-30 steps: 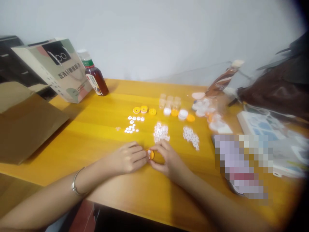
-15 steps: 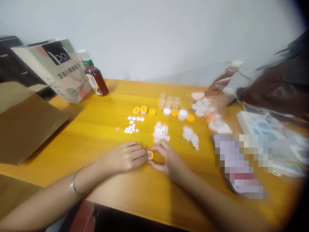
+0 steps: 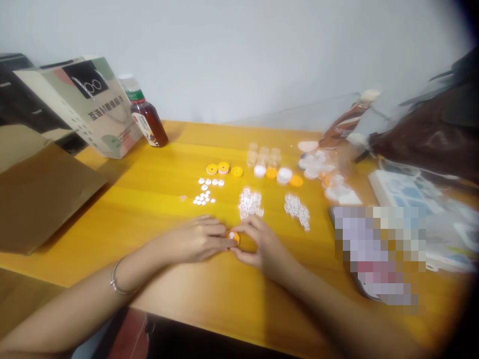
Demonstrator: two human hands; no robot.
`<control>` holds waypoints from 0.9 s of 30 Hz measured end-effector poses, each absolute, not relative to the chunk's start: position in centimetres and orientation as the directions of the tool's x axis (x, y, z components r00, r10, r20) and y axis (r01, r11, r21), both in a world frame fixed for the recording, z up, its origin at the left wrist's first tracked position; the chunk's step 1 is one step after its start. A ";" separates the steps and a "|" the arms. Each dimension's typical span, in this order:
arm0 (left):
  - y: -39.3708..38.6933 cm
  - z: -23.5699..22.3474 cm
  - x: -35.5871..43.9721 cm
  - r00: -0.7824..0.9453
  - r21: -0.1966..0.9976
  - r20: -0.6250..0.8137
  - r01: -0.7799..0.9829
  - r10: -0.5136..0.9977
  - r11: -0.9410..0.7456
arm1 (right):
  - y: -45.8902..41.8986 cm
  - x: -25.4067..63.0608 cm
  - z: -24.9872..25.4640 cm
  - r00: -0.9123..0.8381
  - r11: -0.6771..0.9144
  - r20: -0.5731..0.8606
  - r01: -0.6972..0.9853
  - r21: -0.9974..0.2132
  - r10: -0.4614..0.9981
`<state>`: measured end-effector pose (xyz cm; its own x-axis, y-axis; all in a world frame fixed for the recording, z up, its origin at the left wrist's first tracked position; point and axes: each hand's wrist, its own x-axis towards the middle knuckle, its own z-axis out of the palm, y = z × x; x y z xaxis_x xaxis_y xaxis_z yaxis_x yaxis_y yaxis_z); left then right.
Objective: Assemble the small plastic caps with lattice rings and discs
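Low over the near part of the yellow wooden table, an orange round cap (image 3: 237, 240) sits between my hands, with a small white piece (image 3: 231, 234) in it. My right hand (image 3: 262, 244) pinches the cap's rim between thumb and fingers. From the other side, my left hand (image 3: 198, 239) is closed, its fingertips pressed against the cap beside the white piece. Just beyond my hands lie a cluster of white openwork pieces (image 3: 250, 202) and a group of small white discs (image 3: 202, 198). A second openwork cluster (image 3: 297, 212) is further right.
Orange round parts (image 3: 223, 168), white caps (image 3: 284, 175) and small clear jars (image 3: 263, 156) stand further back. A dark red bottle (image 3: 149, 124) and paper bag (image 3: 101, 109) are left, above a cardboard box (image 3: 48, 194). A brown bottle (image 3: 346, 122) and blurred phone-like object (image 3: 374, 254) are right.
My left fingertips have shifted slightly over the orange cap, and the white piece shows differently in it. The right hand keeps its pinch. The view has moved slightly.
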<state>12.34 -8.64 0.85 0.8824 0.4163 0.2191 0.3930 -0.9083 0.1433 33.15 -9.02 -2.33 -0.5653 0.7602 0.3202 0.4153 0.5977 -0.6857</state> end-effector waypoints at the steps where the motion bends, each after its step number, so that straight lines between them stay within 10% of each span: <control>1: -8.6 0.8 12.3 0.879 0.171 0.213 0.396 0.426 -0.902 | -9.0 33.2 -2.3 -0.566 0.600 0.323 0.413 -0.685 0.759; 15: -8.2 0.6 12.5 0.867 0.485 0.189 0.326 0.461 -0.811 | -8.7 33.3 -2.4 -0.613 0.612 0.296 0.403 -0.680 0.733; 27: -8.1 1.8 13.0 0.905 0.113 0.160 0.381 0.395 -0.918 | -8.6 33.2 -2.2 -0.628 0.634 0.301 0.409 -0.656 0.717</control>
